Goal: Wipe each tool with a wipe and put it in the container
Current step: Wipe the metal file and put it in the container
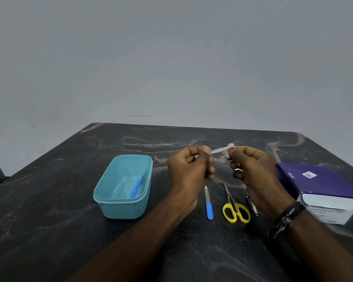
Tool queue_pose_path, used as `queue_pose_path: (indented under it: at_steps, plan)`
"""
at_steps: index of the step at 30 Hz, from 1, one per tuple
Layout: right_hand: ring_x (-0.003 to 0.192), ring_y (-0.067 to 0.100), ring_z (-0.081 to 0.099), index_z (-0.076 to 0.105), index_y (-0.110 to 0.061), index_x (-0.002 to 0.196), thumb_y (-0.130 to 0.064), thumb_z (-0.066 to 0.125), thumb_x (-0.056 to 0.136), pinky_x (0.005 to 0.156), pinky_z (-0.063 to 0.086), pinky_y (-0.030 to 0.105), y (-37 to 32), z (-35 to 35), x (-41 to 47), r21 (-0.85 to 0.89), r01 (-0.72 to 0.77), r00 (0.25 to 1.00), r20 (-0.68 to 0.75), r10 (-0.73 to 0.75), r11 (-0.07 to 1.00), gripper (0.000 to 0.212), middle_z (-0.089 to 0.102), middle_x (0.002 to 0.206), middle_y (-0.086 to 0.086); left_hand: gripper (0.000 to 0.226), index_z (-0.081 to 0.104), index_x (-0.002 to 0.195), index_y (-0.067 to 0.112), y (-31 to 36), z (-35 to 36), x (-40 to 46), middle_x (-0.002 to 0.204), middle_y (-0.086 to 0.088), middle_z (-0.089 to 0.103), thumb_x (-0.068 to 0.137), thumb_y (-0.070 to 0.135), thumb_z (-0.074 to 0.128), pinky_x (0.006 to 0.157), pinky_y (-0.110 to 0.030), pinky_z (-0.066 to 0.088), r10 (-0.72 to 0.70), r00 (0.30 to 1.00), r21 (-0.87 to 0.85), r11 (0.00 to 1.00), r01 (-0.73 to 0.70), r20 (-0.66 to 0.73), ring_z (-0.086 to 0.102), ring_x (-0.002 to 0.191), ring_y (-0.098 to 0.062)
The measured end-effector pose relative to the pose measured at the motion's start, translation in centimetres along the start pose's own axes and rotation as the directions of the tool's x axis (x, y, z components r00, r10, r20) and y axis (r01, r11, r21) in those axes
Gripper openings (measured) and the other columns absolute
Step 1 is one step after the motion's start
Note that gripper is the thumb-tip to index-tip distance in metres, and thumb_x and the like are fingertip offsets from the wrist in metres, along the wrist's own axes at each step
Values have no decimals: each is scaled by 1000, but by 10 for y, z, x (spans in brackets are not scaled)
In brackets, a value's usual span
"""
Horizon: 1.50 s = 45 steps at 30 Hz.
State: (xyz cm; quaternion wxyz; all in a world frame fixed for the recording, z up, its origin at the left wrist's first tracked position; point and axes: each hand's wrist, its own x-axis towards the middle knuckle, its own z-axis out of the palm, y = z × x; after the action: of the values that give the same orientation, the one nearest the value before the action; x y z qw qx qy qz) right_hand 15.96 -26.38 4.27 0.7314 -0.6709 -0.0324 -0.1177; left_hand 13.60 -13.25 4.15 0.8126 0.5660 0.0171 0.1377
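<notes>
Left hand: my left hand [189, 166] pinches one end of a thin metal tool [219, 150], fingers closed on it, so the length stays free for wiping.
Right hand: my right hand [255, 176] is closed on a small white wipe [230, 148] wrapped around the tool's far tip; held off the table so the wipe can reach all round it.
Container: the open teal container [123, 187] sits left of my hands, near enough for a short drop; one blue-handled tool [136, 188] lies inside.
Waiting tools: nail file [208, 203], yellow scissors [235, 208] and a small metal tool [251, 205] lie side by side just under my hands, judged not yet wiped.
Box: a purple box [314, 182] lies at right, likely the wipe supply; label unreadable.
Surface: dark marble-patterned table [69, 231], matte, pale veins.
Room: plain grey wall [171, 58] beyond the far edge.
</notes>
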Motion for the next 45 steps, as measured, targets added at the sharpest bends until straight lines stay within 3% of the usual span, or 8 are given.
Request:
queue_pose_path:
  at_steps: [4, 11, 19, 25, 32, 37, 42, 45]
  plan:
    - [56, 12, 44, 68, -4, 73, -14, 67, 86, 51, 37, 26, -2, 2, -4, -63, 69, 996, 64, -65, 996, 16, 55, 68, 11, 6, 64, 89, 2, 7, -3, 6, 66, -5, 63, 89, 8, 65, 47, -24, 50, -38, 999, -165, 986, 33, -26, 55, 48, -10]
    - [48, 7, 47, 72, -4, 75, -16, 68, 85, 46, 38, 21, -3, 4, -7, -199, 111, 986, 148, -82, 974, 16, 55, 55, 4, 18, 66, 82, 7, 10, -4, 9, 63, 0, 58, 93, 20, 60, 47, -23, 51, -64, 992, -184, 982, 44, -107, 52, 49, -7]
    - [54, 7, 52, 73, -7, 80, -25, 69, 86, 47, 41, 19, 0, 0, -3, -258, 71, 995, 82, -52, 963, 19, 64, 72, 13, 28, 68, 80, 16, 7, -5, 11, 71, -1, 59, 98, 30, 51, 53, -23, 51, 33, 991, 70, 997, -24, -128, 55, 64, -8]
    - [53, 5, 53, 74, -7, 78, -20, 67, 87, 46, 42, 18, -3, 6, -8, -271, 94, 979, 202, -39, 958, 17, 65, 65, 6, 33, 68, 72, 22, 3, -4, 9, 82, -11, 62, 98, 31, 50, 68, -29, 46, 86, 995, 247, 966, -70, -56, 51, 75, -12]
    - [55, 10, 55, 75, -8, 80, -17, 66, 88, 44, 41, 17, -5, 8, -11, -266, 116, 959, 280, -39, 957, 15, 65, 61, 5, 31, 71, 78, 15, 0, -4, 9, 86, -6, 74, 98, 27, 52, 67, -19, 48, 117, 993, 274, 955, -111, -3, 61, 75, -1]
    - [53, 8, 54, 75, -9, 79, -14, 66, 88, 46, 41, 17, -5, 9, -13, -279, 113, 951, 307, -22, 954, 14, 65, 57, -1, 32, 71, 77, 15, -1, -4, 9, 74, -3, 70, 98, 28, 52, 59, -11, 48, 99, 994, 285, 952, -109, 49, 61, 64, 3]
    - [55, 18, 50, 72, -9, 72, -15, 65, 89, 47, 40, 24, -4, 10, -14, -283, 153, 947, 317, -58, 947, 20, 60, 59, 12, 31, 73, 80, 11, 0, -2, 6, 77, -8, 71, 98, 28, 53, 80, -37, 56, 62, 993, 269, 959, -87, 99, 65, 74, -16]
    - [56, 18, 50, 71, -7, 73, -15, 63, 90, 47, 38, 23, -6, 9, -16, -290, 146, 923, 383, -25, 946, 20, 60, 59, 10, 32, 73, 79, 12, 3, -3, 5, 81, -7, 72, 97, 30, 53, 84, -42, 55, 9, 996, 212, 977, -29, 93, 65, 81, -19]
